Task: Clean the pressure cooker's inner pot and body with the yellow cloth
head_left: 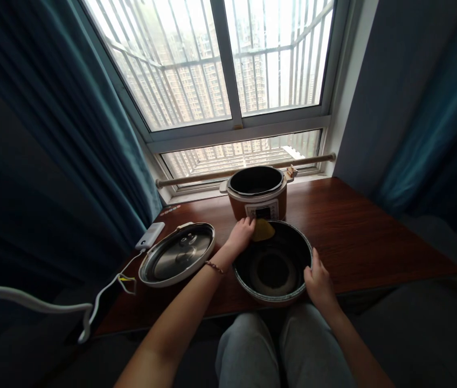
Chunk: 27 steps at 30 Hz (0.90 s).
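Note:
A dark round inner pot with a pale rim sits near the front edge of the table. My right hand grips its right rim, thumb towards the inside and fingers along the outer wall. At the pot's far left rim, my left hand is closed on a yellow cloth, which lies against the inner wall. Just behind stands the electric pressure cooker body, brown with a white rim, its top uncovered. To the left, the cooker lid rests with its metallic inner side showing.
A white power strip lies at the table's left edge, its white cable running down and left. The brown wooden table reaches the window, where a rail crosses. Blue curtains hang at the sides.

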{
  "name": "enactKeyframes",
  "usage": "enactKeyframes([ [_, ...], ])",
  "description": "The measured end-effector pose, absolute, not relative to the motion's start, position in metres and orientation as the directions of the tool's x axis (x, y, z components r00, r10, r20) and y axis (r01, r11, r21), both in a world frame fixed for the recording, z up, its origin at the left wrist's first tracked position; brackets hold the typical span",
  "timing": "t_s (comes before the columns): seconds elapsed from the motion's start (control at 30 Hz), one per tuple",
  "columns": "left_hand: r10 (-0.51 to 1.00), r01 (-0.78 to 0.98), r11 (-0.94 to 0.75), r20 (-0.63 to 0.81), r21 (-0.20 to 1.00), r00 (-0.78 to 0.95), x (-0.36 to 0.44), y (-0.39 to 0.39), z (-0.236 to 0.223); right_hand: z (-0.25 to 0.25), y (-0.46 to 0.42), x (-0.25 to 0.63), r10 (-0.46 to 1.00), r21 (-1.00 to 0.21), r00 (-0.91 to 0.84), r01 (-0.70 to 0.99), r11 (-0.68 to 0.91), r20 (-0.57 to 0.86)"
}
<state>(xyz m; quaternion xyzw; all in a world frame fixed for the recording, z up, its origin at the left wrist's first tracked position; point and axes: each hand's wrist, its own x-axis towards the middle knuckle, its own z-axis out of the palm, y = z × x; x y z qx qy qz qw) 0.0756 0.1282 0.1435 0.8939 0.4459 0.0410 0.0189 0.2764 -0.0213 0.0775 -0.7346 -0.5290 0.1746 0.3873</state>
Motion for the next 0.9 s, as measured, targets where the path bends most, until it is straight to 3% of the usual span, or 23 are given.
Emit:
enactKeyframes([
  [0.17, 0.520, 0.521, -0.854, 0.037, -0.020, 0.854, 0.078, 0.137, 0.148, 0.073, -0.020, 0.277, 0.907, -0.760, 0.382, 0.639, -0.120, 0.178],
  [0.33, 0.320, 0.307, -0.934, -0.051, -0.181, 0.946, 0.060, 0.152, 0.141, 0.068, -0.019, 0.276, 0.883, -0.766, 0.415, 0.633, -0.108, 0.218],
  [0.9, 0.582, 0.544, -0.813, -0.259, -0.208, 0.771, 0.055, 0.128, 0.095, 0.071, -0.017, 0.270, 0.857, -0.815, 0.476, 0.566, -0.127, 0.197],
])
